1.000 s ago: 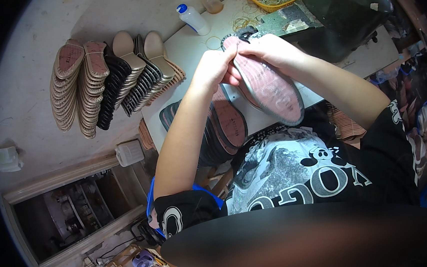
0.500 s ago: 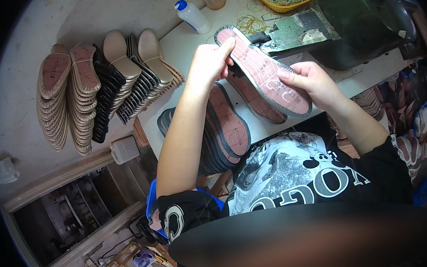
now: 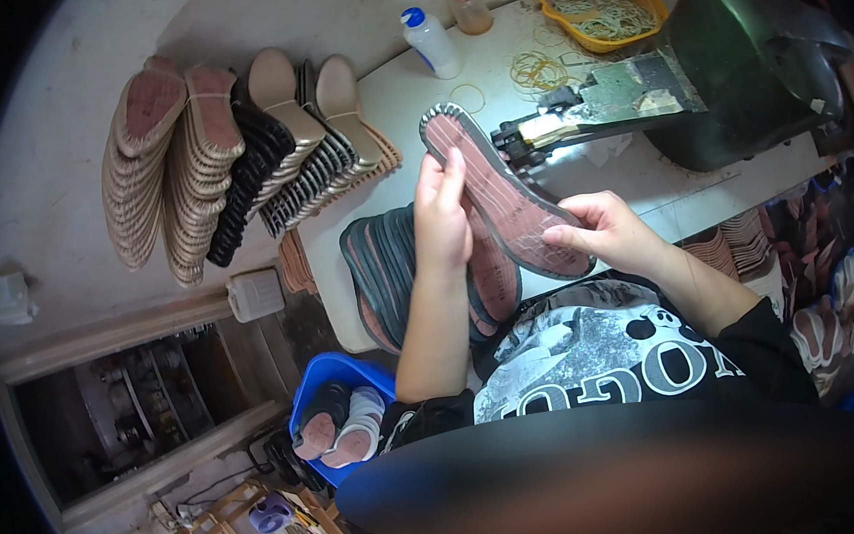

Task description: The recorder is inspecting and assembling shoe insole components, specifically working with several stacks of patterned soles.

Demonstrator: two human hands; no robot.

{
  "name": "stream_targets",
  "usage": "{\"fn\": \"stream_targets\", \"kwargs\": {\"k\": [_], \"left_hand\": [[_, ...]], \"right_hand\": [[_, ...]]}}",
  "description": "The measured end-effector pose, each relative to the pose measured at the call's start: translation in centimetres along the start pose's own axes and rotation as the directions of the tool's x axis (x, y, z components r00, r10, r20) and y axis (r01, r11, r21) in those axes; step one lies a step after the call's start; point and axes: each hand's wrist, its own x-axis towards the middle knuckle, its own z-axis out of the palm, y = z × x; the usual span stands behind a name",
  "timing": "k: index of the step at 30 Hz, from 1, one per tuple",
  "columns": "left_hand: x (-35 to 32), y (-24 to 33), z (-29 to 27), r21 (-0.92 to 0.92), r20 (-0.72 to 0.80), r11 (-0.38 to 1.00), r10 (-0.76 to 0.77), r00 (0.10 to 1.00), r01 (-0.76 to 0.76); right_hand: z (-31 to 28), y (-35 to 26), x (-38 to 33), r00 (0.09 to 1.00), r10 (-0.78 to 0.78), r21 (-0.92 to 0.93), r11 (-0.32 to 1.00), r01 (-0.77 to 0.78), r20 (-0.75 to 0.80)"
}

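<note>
Between my two hands is a shoe insole [image 3: 501, 186] with a pinkish underside and a dark, gathered edge. My left hand [image 3: 440, 216] grips its left side, thumb laid on top. Closed on the lower right end is my right hand [image 3: 600, 236], thumb over the pink face. The insole's upper right edge lies close beside the small black head [image 3: 526, 143] of a green machine [image 3: 733, 72]; I cannot tell whether they touch. Partly hidden behind my left hand and forearm, a row of similar dark-edged insoles [image 3: 376, 261] rests on the white table [image 3: 404, 98].
Bundled beige and black insoles [image 3: 201, 134] stand at the left. Behind are a blue-capped bottle [image 3: 433, 46], a red-tipped bottle [image 3: 471, 12], and a yellow basket [image 3: 610, 37] of rubber bands. A blue bin [image 3: 315, 371] holding shoes is at lower left.
My view has shifted, and the scene sits farther right. Both hands have brought the insole lower relative to the machine, and its edge is now beside the machine's head. Both grips remain closed.
</note>
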Motion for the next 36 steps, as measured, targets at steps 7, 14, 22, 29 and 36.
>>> {"fn": "stream_targets", "kwargs": {"k": [7,14,22,29,36], "left_hand": [[-5.0,-2.1,2.2,-0.037,0.095,0.958,0.286,0.953,-0.284],[-6.6,-3.6,2.3,0.171,0.187,0.843,0.480,0.857,-0.510],[-7.5,-3.6,2.8,0.287,0.135,0.789,0.529,0.838,-0.544],[-8.1,-4.1,3.8,0.176,0.225,0.871,0.417,0.880,-0.458],[-9.3,-5.2,5.0,-0.520,0.206,0.846,0.256,0.945,-0.116]], "right_hand": [[-1.0,4.7,-1.6,0.997,0.050,0.213,0.976,-0.039,-0.050],[-2.9,9.1,-2.5,0.890,0.133,0.572,0.723,-0.388,0.437],[-2.2,10.1,-3.3,0.800,0.114,0.686,0.452,-0.570,0.590],[-0.3,7.3,-4.5,0.997,0.067,0.188,0.980,-0.058,-0.044],[0.6,6.1,-5.5,0.982,-0.186,-0.216,0.960,0.176,-0.023]]}}
